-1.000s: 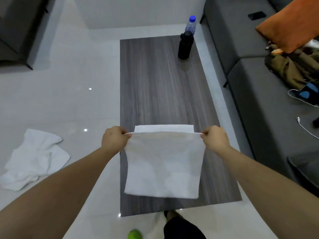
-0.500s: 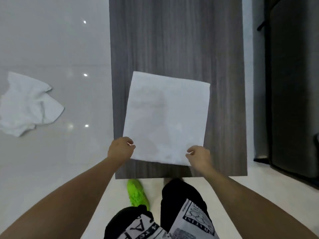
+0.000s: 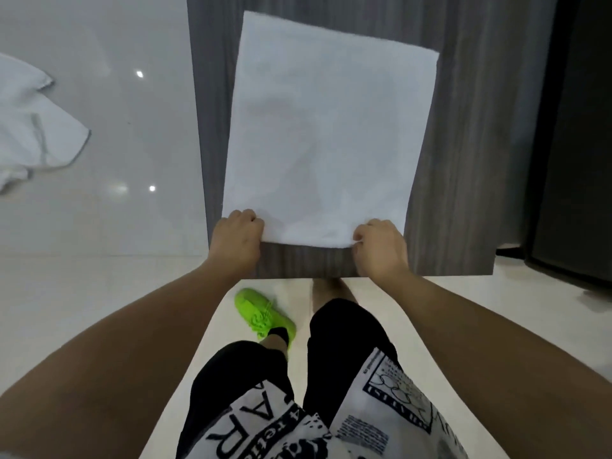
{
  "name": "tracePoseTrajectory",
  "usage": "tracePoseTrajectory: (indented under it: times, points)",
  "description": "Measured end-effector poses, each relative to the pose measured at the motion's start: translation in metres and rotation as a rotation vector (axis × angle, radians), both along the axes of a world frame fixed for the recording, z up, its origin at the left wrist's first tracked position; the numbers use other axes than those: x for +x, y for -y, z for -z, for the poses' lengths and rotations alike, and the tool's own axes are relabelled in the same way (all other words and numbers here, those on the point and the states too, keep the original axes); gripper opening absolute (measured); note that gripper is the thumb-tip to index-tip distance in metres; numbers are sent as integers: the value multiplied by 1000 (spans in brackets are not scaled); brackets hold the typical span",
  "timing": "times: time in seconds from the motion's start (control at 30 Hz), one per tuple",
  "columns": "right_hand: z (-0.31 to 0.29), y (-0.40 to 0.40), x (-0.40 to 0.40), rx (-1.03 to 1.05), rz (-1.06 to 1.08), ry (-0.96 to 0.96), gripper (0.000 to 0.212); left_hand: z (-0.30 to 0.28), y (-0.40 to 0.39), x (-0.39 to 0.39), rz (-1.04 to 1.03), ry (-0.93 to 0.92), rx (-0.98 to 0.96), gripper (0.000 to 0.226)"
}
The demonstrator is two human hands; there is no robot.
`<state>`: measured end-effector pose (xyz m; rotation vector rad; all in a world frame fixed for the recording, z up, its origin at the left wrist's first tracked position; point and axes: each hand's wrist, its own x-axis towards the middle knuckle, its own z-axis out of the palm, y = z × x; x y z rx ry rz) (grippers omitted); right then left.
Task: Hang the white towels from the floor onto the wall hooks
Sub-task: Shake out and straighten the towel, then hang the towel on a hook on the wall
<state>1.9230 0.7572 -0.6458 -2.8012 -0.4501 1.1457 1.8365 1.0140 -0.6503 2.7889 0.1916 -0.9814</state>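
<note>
glossy pale tile floor (image 3: 99, 226) with light glints — dark wood-grain table (image 3: 470, 127), dark sofa (image 3: 576, 160) beside it.

light: dim, cool | glare: bright spots on glossy floor (image 3: 99, 160) | focus: soft | edges: wide-angle bend

Home living room: glossy tiled floor (image 3: 99, 226), low wood-grain coffee table (image 3: 463, 160), dark sofa (image 3: 576, 160) beside it

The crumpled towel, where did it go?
In the head view the crumpled towel lies on the shiny floor at the far left edge, left of the wooden table, apart from both hands.
</note>
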Motion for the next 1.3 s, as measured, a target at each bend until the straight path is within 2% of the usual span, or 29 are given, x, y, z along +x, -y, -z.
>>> tracePoseTrajectory:
  times: [0.1, 0.23, 0.37, 0.47, 0.6, 0.73, 0.8, 0.87, 0.93, 1.03, 1.2, 1.3]
  points:
    - [-19, -2, 3, -12, 44, 18, 21, -10, -7, 3, 83, 13, 46, 30]
    - [-26, -4, -1, 15, 73, 94, 18, -7, -10, 1, 197, -1, 116, 18]
    - [-30, -6, -18, -6, 44, 155, 16, -5, -10, -12, 162, 10, 57, 15]
    - [-31, -5, -33, -39, -9, 175, 9, 1, -7, -22, 165, 57, 59, 25]
    - [-18, -2, -40, -89, -40, 222, 14, 15, -2, -23, 194, 178, 101, 14]
    - [-27, 2, -47, -58, 10, 227, 18, -7, -9, -24, 165, 218, 49, 12]
    - [-50, 1, -44, -20, 31, 239, 21, -38, -16, -20, 130, 279, 15, 18]
    - [-84, -4, -34, 25, 40, 280, 18, -80, -26, -11, 94, 344, -32, 14]
    - [-127, -12, -16, 68, 24, 359, 11, -128, -40, 4, 56, 400, -56, 6]
    - [-202, -31, 17, 147, -3, 511, 15, -213, -60, 31, -33, 497, -91, 13]
    - [-332, -87, 82, 270, -21, 685, 7, -352, -106, 68, -201, 630, -23, 3]
    - [-399, -135, 122, 398, -108, 760, 12, -421, -145, 77, -260, 744, 67, 20]
